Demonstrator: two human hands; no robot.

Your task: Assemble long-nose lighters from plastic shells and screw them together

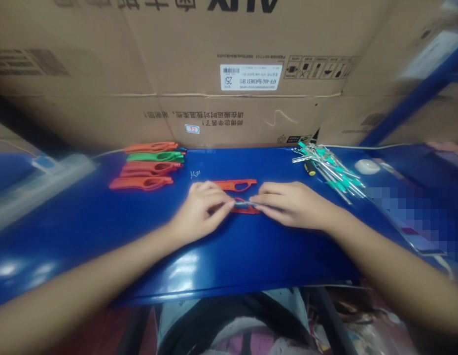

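Note:
My left hand (pixel 204 209) and my right hand (pixel 293 203) meet over the middle of the blue table, fingers pinched. Between their fingertips is a slim grey metal piece (pixel 242 203), each hand gripping one end; its exact kind is too small and blurred to tell. Directly under it lies an orange plastic casing half (pixel 247 210), shaped like a long-nosed lighter body with a trigger loop. Just beyond the fingers rests a second orange casing half (pixel 234 185), partly covered by my left hand.
Several stacked orange and green casings (pixel 155 157) lie at the back left. At the back right are a pile of metal tubes with teal parts (pixel 334 172), a yellow-and-black handle (pixel 309 168) and a white rounded object (pixel 367 166). A large cardboard sheet (pixel 140 74) stands behind the table.

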